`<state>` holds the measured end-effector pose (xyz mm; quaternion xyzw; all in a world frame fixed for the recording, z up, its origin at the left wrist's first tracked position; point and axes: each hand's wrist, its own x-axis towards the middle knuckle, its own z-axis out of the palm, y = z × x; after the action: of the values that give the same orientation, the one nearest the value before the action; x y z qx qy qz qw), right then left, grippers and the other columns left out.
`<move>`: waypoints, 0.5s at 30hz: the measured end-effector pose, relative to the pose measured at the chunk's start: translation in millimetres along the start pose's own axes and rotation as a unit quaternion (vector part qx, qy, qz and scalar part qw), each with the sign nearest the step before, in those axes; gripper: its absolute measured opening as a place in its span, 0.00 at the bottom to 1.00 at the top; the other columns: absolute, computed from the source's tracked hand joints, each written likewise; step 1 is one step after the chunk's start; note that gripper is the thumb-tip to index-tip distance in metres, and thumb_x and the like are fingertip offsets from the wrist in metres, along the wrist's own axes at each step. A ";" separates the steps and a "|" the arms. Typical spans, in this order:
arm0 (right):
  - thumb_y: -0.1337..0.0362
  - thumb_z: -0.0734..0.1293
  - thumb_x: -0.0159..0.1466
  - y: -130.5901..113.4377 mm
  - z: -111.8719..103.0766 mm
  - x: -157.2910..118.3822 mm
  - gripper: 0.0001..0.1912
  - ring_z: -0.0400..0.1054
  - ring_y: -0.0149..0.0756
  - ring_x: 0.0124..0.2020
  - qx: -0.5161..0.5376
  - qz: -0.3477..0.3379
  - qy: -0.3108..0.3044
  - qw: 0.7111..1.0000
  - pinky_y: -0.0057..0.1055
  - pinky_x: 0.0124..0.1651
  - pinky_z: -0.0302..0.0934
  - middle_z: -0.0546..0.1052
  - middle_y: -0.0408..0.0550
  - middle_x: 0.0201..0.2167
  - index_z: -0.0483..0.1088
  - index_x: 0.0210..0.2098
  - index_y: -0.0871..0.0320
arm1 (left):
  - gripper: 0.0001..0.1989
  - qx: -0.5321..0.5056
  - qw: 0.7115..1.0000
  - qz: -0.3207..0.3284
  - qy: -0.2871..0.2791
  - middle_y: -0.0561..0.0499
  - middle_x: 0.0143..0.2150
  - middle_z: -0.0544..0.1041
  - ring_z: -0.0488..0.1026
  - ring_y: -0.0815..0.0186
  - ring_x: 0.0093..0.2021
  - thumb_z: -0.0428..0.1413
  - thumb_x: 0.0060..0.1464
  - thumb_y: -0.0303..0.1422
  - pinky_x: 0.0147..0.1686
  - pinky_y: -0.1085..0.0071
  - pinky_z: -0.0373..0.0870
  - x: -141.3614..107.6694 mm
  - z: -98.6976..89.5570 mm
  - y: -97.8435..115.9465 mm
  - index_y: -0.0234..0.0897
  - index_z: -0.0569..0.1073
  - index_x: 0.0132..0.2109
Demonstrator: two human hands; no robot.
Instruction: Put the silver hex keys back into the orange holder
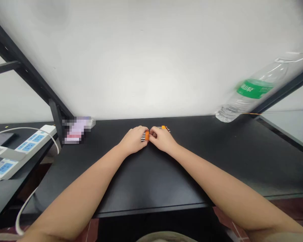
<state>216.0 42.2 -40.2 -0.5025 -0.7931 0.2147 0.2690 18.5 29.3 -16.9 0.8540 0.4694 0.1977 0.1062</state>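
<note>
My left hand (134,139) is closed around a small orange piece with black-and-white stripes (146,136), low over the black table. Its exact kind is too small to make out. Close against its orange end, my right hand (163,138) has its fingers curled in a pinch, and what lies between them is hidden. Behind the right hand a second orange part with dark, light-tipped ends (164,127) shows. Whether both orange parts belong to one thing I cannot tell.
A clear plastic bottle with a green label (255,88) stands at the back right, by the black frame. At the left are a blurred-out pack (77,129), a dark metal post (56,117) and a white power strip (30,148) with a white cable. A white wall (151,60) closes the back.
</note>
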 end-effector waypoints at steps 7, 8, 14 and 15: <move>0.62 0.65 0.68 4.7 -0.9 -1.6 0.03 0.69 0.37 0.32 -0.028 0.020 -0.008 0.999 0.33 0.39 0.57 0.78 0.45 0.32 0.69 0.38 0.54 | 0.16 0.011 0.999 -0.032 0.000 0.47 0.53 0.78 0.77 0.55 0.49 0.60 0.57 0.35 0.47 0.61 0.75 -1.4 -2.0 -3.6 0.43 0.74 0.53; 0.62 0.65 0.68 5.1 -1.4 -1.7 0.03 0.69 0.37 0.32 -0.030 0.022 -0.007 0.999 0.33 0.39 0.57 0.79 0.45 0.32 0.69 0.39 0.54 | 0.17 0.010 0.999 -0.034 0.000 0.47 0.54 0.78 0.78 0.55 0.49 0.60 0.57 0.35 0.47 0.61 0.75 -1.7 -1.9 -4.3 0.43 0.74 0.53; 0.60 0.66 0.67 1.2 -5.4 -2.7 0.08 0.70 0.39 0.35 -0.021 -0.029 -0.041 0.999 0.33 0.37 0.57 0.79 0.47 0.35 0.72 0.44 0.55 | 0.15 0.007 1.000 -0.030 0.006 0.47 0.51 0.78 0.78 0.56 0.48 0.59 0.58 0.36 0.45 0.62 0.74 -1.6 -0.7 -5.6 0.43 0.74 0.53; 0.61 0.66 0.67 0.6 -5.5 -2.7 0.08 0.70 0.39 0.35 -0.027 -0.038 -0.043 0.998 0.33 0.37 0.56 0.79 0.48 0.35 0.72 0.44 0.55 | 0.16 0.007 1.000 -0.027 0.005 0.47 0.51 0.78 0.77 0.56 0.48 0.59 0.58 0.35 0.45 0.62 0.74 -1.4 -0.5 -5.6 0.43 0.74 0.53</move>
<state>220.9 40.3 -37.0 -0.4689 -0.8282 0.2046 0.2289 13.4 31.1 -18.8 0.8408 0.4940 0.1957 0.1034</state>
